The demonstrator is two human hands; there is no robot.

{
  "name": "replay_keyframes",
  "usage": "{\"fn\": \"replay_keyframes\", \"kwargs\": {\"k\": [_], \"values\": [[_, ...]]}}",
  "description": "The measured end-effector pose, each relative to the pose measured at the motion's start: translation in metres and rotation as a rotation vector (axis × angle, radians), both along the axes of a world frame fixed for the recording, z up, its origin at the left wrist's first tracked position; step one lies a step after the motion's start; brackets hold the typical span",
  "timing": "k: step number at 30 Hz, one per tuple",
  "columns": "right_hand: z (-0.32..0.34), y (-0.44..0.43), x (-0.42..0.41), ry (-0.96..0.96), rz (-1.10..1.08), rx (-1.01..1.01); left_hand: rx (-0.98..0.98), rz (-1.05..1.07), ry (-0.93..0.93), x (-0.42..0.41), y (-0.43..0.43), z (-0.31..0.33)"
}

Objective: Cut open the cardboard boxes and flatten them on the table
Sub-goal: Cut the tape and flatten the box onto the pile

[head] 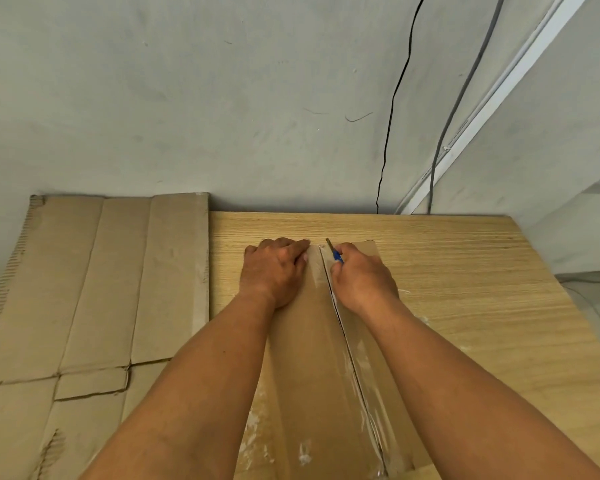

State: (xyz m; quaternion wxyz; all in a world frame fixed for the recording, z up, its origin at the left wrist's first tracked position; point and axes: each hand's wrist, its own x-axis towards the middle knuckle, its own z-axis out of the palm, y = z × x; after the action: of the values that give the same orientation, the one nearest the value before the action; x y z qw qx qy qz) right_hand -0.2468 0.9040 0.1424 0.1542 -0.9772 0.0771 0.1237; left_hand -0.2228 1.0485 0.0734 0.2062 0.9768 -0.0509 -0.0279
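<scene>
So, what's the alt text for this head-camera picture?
A person's right hand holds a blue-handled cutter at the far end of the slit seam on a cardboard box, while the left hand presses it down on a wooden table. Flattened cardboard lies to the left.

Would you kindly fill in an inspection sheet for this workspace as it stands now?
Surface: wooden table, grain showing right of the box.
Job's things: taped cardboard box lies on the table, with a dark slit along its seam; flattened cardboard lies at the left.
Clutter: whitish flecks beside the box, too small to identify.
Grippers: left hand rests on the box; right hand grips a blue-handled cutter at the seam's far end.
Cables: black cable and grey cable hang down the wall.
Surroundings: grey wall; white conduit runs diagonally.
</scene>
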Motion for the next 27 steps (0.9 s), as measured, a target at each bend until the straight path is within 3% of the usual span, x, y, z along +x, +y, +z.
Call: {"fn": "replay_keyframes", "kwargs": {"k": [27], "values": [[0.004,0.014,0.006,0.079,0.13,-0.2,-0.016,0.0,0.019,0.0,0.001,0.0]]}}
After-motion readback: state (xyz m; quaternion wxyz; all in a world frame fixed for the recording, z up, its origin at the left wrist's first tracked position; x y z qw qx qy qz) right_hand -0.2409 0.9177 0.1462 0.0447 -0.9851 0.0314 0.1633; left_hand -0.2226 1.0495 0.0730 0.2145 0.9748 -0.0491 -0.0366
